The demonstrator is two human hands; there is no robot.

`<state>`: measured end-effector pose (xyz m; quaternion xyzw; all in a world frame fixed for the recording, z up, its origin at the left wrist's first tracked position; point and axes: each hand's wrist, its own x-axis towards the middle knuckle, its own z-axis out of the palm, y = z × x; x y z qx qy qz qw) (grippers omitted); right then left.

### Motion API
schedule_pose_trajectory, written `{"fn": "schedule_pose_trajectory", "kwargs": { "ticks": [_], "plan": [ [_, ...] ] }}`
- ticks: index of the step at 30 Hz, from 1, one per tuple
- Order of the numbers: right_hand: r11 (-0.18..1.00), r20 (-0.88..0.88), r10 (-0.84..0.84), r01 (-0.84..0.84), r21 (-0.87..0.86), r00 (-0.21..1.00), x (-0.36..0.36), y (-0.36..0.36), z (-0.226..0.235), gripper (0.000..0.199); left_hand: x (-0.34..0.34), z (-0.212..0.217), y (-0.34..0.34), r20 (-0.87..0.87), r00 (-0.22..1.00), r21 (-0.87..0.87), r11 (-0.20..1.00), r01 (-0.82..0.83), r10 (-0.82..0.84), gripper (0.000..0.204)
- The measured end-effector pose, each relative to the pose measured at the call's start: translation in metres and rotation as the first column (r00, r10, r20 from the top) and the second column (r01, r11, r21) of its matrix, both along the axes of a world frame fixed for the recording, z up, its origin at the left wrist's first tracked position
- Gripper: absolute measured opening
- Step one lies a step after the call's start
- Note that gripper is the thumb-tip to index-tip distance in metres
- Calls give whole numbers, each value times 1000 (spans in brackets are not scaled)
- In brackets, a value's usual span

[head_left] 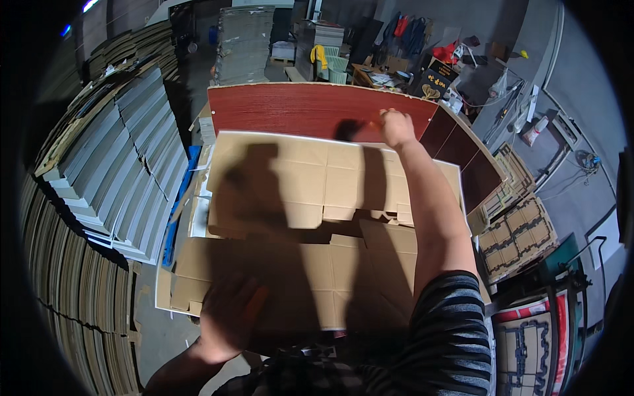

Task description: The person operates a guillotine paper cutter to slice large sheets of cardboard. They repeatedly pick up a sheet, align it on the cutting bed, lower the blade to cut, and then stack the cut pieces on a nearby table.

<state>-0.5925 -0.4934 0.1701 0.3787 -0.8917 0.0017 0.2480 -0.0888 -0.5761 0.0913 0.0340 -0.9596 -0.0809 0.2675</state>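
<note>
The person's right hand [397,129] reaches out to the far edge of a flattened cardboard box [310,191], fingers curled onto that edge; the left hand [228,317] lies blurred on the near cardboard sheet [290,277], grip impossible to tell; both sheets rest on a red-brown wooden table [297,109]; stacks of folded grey cartons [125,165] stand to the left.
</note>
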Motion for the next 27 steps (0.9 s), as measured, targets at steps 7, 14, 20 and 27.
{"fn": "schedule_pose_trajectory", "kwargs": {
  "ticks": [7,14,20,27],
  "plan": [
    [979,273,196,-175,-101,942,75,108,8,47,-22,-16,-15,-76,996,-154,988,29,-41,38],
    [828,406,-536,556,80,740,106,356,-44,93,-41,-2,10,-159,987,286,958,17,30,33],
    [426,925,374,875,-231,62,198,410,-162,49,-24,-58,0,-63,993,382,922,-67,99,33],
    [174,719,418,727,-664,556,168,381,-84,18,-14,-62,-10,-27,1000,112,994,-7,10,37]
  ]
}}
